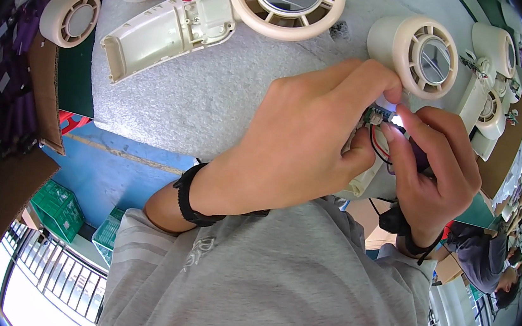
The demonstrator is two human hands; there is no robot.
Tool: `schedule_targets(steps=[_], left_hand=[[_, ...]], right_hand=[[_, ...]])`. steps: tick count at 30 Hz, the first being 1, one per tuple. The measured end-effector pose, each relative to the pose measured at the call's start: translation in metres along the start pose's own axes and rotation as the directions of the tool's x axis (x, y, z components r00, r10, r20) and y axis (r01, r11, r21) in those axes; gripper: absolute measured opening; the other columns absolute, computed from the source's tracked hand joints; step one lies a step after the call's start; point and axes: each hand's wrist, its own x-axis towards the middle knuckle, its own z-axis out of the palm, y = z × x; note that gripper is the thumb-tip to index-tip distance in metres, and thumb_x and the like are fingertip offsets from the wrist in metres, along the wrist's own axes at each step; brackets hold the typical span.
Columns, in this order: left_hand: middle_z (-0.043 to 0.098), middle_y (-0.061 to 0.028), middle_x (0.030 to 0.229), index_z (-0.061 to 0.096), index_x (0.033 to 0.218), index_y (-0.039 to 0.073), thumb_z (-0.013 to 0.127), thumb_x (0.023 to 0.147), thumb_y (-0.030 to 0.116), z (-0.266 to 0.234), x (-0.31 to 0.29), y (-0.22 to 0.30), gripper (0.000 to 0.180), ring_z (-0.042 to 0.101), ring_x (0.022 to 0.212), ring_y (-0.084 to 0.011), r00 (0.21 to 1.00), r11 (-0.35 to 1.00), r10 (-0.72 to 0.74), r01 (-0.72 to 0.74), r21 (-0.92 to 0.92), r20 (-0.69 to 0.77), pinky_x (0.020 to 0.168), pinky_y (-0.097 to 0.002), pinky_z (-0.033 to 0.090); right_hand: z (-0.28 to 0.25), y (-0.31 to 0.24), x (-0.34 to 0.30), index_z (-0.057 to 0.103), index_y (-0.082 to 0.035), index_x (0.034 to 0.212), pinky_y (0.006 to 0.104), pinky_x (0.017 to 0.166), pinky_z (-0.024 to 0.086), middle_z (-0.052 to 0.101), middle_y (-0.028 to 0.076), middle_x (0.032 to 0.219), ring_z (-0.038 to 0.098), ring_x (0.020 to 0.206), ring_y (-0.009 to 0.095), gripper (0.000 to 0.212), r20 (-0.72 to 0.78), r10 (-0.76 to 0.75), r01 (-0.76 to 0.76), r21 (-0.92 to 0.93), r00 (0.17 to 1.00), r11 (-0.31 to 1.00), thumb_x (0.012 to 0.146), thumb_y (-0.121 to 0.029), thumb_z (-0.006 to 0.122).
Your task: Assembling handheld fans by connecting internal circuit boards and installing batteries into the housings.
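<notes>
My left hand (306, 126) pinches a small green circuit board (375, 116) between thumb and forefinger. A white light (397, 120) glows at the board's right end. There my right hand (442, 160) closes thumb and forefinger on the board's edge. Red and black wires (378, 145) loop down from the board between my hands. Something dark purple (419, 155) shows partly behind my right fingers; its shape is mostly hidden. Below the wires, a cream plastic part (360, 183) peeks out under my hands. Just above them stands a cream round fan head (412, 55) with a mirrored centre.
On the grey foam mat (171, 106) lie an open cream handle shell (170, 32) and another fan head (286, 3). More fan parts crowd the far left and right. A cardboard box (46, 89) of purple cells stands left. A person (486, 260) is at the right.
</notes>
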Motion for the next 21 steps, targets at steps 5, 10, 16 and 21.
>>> schedule_targets(steps=[5,10,16,21], left_hand=[[0.060,-0.0090,0.081,0.054,0.098,0.007,0.064,0.069,-0.003,0.004,-0.001,-0.001,0.032,0.059,0.057,-0.0266,0.999,0.998,0.031,-0.033,-0.045,-0.036,0.050,-0.0376,0.046],[0.060,-0.0091,0.082,0.054,0.097,0.007,0.063,0.069,-0.003,0.004,-0.001,-0.002,0.032,0.060,0.058,-0.0272,0.999,0.999,0.029,-0.031,-0.045,-0.045,0.051,-0.0381,0.047],[0.060,-0.0102,0.083,0.054,0.099,0.006,0.063,0.069,-0.003,0.000,0.004,-0.001,0.033,0.061,0.062,-0.0282,0.998,0.997,0.043,-0.045,-0.057,-0.035,0.052,-0.0382,0.047],[0.065,-0.0104,0.092,0.060,0.110,0.004,0.064,0.072,-0.007,-0.010,0.007,0.001,0.039,0.064,0.074,-0.0203,0.997,0.987,0.069,-0.063,-0.151,0.035,0.063,-0.0274,0.051]], right_hand=[[-0.001,0.000,-0.002,0.072,0.000,0.092,0.0243,0.054,0.044,0.063,0.009,0.084,0.057,0.065,0.014,0.028,-0.001,0.002,-0.002,-0.007,1.000,1.000,0.065,0.007,0.078],[0.002,0.004,0.001,0.072,-0.001,0.091,0.0255,0.051,0.044,0.061,0.008,0.080,0.058,0.060,0.015,0.027,-0.016,-0.069,0.068,-0.024,0.998,0.997,0.065,0.005,0.077],[-0.001,0.002,0.007,0.071,-0.003,0.090,0.0270,0.047,0.043,0.060,0.007,0.079,0.056,0.055,0.014,0.026,-0.013,-0.072,0.072,-0.043,0.997,0.996,0.066,0.003,0.077],[-0.011,-0.005,0.007,0.071,-0.003,0.093,0.0269,0.052,0.046,0.061,0.009,0.080,0.061,0.062,0.017,0.025,0.118,0.093,-0.083,-0.087,0.989,0.993,0.069,0.003,0.076]])
